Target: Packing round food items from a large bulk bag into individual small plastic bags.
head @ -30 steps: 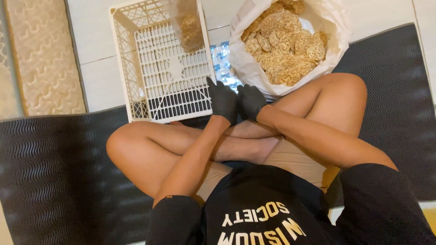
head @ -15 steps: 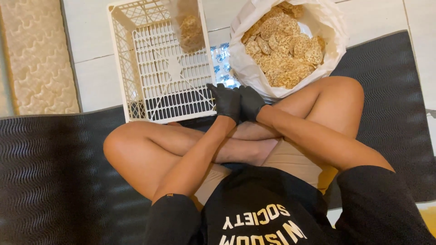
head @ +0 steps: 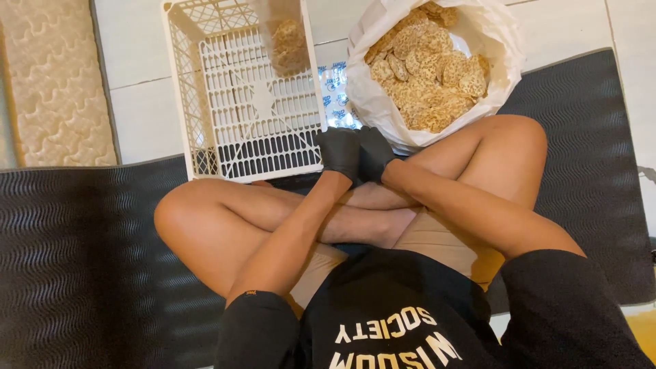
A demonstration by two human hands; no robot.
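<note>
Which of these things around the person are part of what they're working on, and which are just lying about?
In use:
left hand and right hand, both in black gloves, pressed together
white bag of round crackers
white plastic crate
clear packet of crackers in the crate

Lying about:
black mat
beige quilted mat

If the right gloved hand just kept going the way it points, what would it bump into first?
Most likely the white plastic bag of round crackers just ahead. The right hand, pressed against the left hand, points up and away from the body; depth is hard to judge.
</note>
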